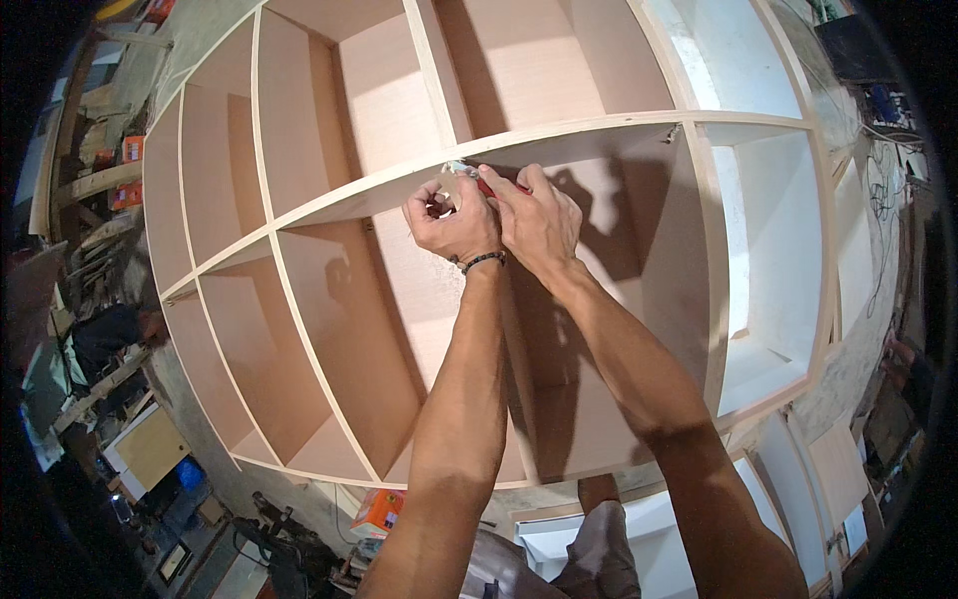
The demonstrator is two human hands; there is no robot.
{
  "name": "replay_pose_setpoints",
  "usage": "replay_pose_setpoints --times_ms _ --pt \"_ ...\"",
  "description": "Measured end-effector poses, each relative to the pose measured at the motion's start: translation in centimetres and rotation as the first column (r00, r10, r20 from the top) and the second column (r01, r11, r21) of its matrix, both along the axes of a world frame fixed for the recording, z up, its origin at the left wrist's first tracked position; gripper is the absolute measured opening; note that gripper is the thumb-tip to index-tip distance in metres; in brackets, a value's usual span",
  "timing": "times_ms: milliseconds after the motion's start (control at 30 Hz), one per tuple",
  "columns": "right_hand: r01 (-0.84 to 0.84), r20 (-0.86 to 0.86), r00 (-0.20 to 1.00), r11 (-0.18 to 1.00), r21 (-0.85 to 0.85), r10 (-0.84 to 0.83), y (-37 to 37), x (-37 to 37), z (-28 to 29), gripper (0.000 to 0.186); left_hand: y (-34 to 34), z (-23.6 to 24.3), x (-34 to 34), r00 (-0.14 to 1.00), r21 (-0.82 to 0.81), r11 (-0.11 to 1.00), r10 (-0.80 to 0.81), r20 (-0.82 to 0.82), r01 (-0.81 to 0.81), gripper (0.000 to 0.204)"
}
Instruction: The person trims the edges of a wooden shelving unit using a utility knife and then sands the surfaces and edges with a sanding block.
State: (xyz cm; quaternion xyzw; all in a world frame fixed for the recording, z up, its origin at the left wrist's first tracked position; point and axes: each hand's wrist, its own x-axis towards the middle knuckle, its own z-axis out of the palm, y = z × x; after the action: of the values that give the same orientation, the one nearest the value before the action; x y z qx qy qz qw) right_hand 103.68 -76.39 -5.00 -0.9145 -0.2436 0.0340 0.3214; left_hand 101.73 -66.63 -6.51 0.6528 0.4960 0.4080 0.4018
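A large light wooden shelf unit [299, 299] with several open compartments fills the view. Both my hands are raised to the front edge of one shelf board [599, 128]. My left hand [451, 222], with a dark bracelet on its wrist, pinches a small pale piece [457, 168] against that edge. My right hand [539, 218] is closed on a red-handled tool [491, 188], mostly hidden under the fingers, with its tip at the same spot. The two hands touch each other.
An orange box [379, 511] lies on the floor below, beside dark tools [279, 549]. A person in dark clothes [110, 334] crouches at the left. White panels [788, 479] lean at lower right. My leg [599, 539] shows at the bottom.
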Motion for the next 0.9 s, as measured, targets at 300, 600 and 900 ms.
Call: replay_pose_setpoints --times_ms 300,600,900 --pt "0.073 -0.146 0.988 0.993 0.089 -0.060 0.9 -1.0 -1.0 0.037 0.5 -0.7 -0.3 1.000 0.060 0.998 -0.007 0.011 0.006 0.031" --pt "0.239 -0.227 0.961 0.892 0.383 -0.160 1.1 4.8 0.0 0.036 0.1 -0.2 -0.1 1.000 -0.028 1.000 0.015 0.013 -0.014 0.029" --pt "-0.248 -0.361 0.912 0.963 -0.104 0.196 6.3 10.0 4.1 0.035 0.0 -0.4 0.0 0.999 -0.042 0.999 0.008 0.047 -0.006 0.029"
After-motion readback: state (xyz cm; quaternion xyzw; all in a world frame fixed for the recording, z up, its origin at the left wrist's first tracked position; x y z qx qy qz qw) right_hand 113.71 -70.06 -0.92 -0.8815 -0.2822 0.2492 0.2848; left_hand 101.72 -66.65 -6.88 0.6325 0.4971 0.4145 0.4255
